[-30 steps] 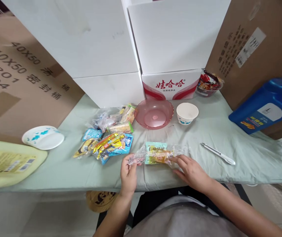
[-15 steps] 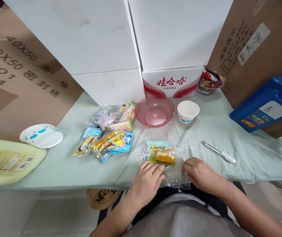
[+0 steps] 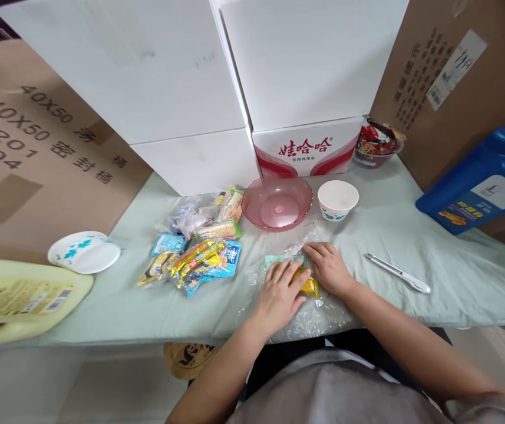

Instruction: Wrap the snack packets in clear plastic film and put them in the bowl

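A clear plastic bag (image 3: 312, 315) lies flat at the near edge of the table (image 3: 411, 247) with a teal and yellow snack packet (image 3: 307, 285) in or on it. My left hand (image 3: 281, 294) rests flat on the packet, fingers stretched out. My right hand (image 3: 328, 268) lies beside it on the bag's far part, fingers down on the plastic. A pile of several snack packets (image 3: 199, 247) sits to the left.
A pink bowl (image 3: 277, 203) and a white paper cup (image 3: 337, 200) stand behind my hands. A white pen-like tool (image 3: 397, 273) lies to the right, a blue jug (image 3: 477, 182) beyond it. A white paper bowl (image 3: 84, 252) and a yellow bottle (image 3: 17, 300) lie left. Boxes line the back.
Both hands have moved forward from the bag's near edge onto the packet. A second ago they held the bag's two ends; the bag now lies spread flat under them.
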A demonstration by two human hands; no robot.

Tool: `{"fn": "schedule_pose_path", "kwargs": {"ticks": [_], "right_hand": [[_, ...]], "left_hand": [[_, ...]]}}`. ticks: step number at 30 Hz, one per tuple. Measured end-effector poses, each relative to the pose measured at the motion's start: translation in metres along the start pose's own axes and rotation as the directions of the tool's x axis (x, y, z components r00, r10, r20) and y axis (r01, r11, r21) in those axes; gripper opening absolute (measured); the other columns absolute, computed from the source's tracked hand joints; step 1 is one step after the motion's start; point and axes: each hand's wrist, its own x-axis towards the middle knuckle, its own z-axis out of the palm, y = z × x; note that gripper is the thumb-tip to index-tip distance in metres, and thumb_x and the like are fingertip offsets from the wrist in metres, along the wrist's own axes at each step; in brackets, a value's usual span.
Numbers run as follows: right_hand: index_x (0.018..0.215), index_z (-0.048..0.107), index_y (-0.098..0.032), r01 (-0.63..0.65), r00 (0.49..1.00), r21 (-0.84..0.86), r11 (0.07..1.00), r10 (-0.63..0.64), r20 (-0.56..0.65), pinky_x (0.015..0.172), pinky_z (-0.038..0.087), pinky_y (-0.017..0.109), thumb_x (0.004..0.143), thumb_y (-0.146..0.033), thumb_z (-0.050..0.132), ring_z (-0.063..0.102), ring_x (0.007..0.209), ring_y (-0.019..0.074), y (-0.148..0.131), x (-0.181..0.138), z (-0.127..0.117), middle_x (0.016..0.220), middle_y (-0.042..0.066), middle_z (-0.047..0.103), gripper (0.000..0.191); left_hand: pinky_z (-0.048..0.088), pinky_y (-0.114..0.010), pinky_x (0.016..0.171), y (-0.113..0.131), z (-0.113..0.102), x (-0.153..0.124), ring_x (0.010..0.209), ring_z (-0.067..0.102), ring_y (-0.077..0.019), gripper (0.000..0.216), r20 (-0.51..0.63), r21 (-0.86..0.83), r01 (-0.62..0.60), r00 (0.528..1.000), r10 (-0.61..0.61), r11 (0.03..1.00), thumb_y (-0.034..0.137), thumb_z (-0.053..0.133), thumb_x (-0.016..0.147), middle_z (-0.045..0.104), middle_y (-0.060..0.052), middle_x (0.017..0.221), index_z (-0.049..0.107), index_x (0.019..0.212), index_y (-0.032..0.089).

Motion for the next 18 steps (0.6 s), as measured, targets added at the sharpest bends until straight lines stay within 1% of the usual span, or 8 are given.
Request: {"fn": "schedule_pose_path", "kwargs": {"ticks": [2,4,7,9,11,13,16,18], "right_hand": [[0.134,0.057,-0.017,-0.020,1.000,-0.025,1.000,0.019,-0.022,0.102,0.038,0.041,0.093,-0.013,0.043,0.047,0.122,0.0270,0.006,-0.003,0.012,0.133,0.010,0.060,0.043],[0.134,0.058,-0.019,-0.040,0.999,-0.067,0.997,0.039,-0.015,0.103,0.036,0.042,0.094,-0.014,0.043,0.044,0.126,0.0280,0.008,-0.005,0.017,0.136,0.009,0.058,0.043],[0.134,0.058,-0.021,-0.056,0.998,-0.116,0.992,0.058,0.011,0.103,0.034,0.041,0.094,-0.014,0.044,0.043,0.128,0.0282,0.008,-0.006,0.018,0.138,0.008,0.056,0.043],[0.134,0.058,-0.021,-0.065,0.997,-0.122,0.990,0.068,0.021,0.104,0.033,0.041,0.093,-0.014,0.044,0.043,0.128,0.0278,0.007,-0.005,0.017,0.139,0.009,0.056,0.044],[0.134,0.058,-0.020,-0.067,0.997,-0.116,0.991,0.071,0.029,0.104,0.033,0.041,0.093,-0.014,0.044,0.043,0.128,0.0277,0.006,-0.004,0.016,0.139,0.009,0.055,0.044],[0.134,0.058,-0.019,-0.061,0.997,-0.110,0.992,0.066,0.036,0.104,0.032,0.042,0.092,-0.013,0.044,0.042,0.129,0.0276,0.005,-0.004,0.015,0.140,0.010,0.055,0.044],[0.134,0.058,-0.019,-0.052,0.998,-0.102,0.993,0.056,0.035,0.104,0.033,0.042,0.092,-0.013,0.044,0.043,0.128,0.0277,0.006,-0.004,0.016,0.140,0.011,0.055,0.044],[0.133,0.059,-0.018,-0.047,0.998,-0.094,0.994,0.050,0.027,0.104,0.033,0.043,0.092,-0.013,0.044,0.043,0.128,0.0275,0.006,-0.005,0.018,0.139,0.011,0.055,0.043]], "left_hand": [[0.033,-0.060,0.109,-0.013,0.003,0.002,0.134,0.040,-0.0356,0.061,0.019,0.032,0.067,0.998,-0.068,0.997,0.029,0.069,0.082,0.049,-0.011,0.142,0.047,0.138,0.026],[0.036,-0.057,0.107,-0.029,0.002,-0.002,0.129,0.045,-0.0346,0.063,0.012,0.030,0.127,0.992,-0.127,0.991,0.030,0.071,0.080,0.053,-0.012,0.137,0.046,0.138,0.025],[0.042,-0.049,0.104,-0.049,-0.003,-0.013,0.121,0.053,-0.0303,0.060,-0.009,0.005,0.174,0.985,-0.174,0.985,0.031,0.068,0.082,0.059,-0.011,0.129,0.047,0.137,0.022],[0.044,-0.049,0.103,-0.056,-0.007,-0.022,0.120,0.054,-0.0303,0.063,0.004,0.006,0.212,0.977,-0.212,0.977,0.032,0.069,0.081,0.059,-0.013,0.129,0.045,0.138,0.021],[0.043,-0.051,0.103,-0.058,-0.012,-0.031,0.124,0.051,-0.0325,0.070,0.038,0.016,0.252,0.967,-0.253,0.968,0.032,0.072,0.077,0.056,-0.013,0.134,0.044,0.140,0.021],[0.042,-0.052,0.105,-0.057,-0.018,-0.036,0.126,0.049,-0.0331,0.073,0.070,-0.004,0.273,0.960,-0.272,0.962,0.027,0.074,0.071,0.056,-0.012,0.135,0.046,0.139,0.023],[0.045,-0.047,0.104,-0.059,-0.029,-0.039,0.118,0.057,-0.0282,0.065,0.092,-0.159,0.308,0.951,-0.297,0.938,0.018,0.067,0.069,0.063,-0.008,0.126,0.052,0.132,0.024],[0.048,-0.043,0.100,-0.063,-0.036,-0.037,0.110,0.063,-0.0264,0.055,0.099,-0.309,0.385,0.922,-0.373,0.870,0.020,0.064,0.070,0.067,-0.007,0.120,0.058,0.124,0.023]]}}
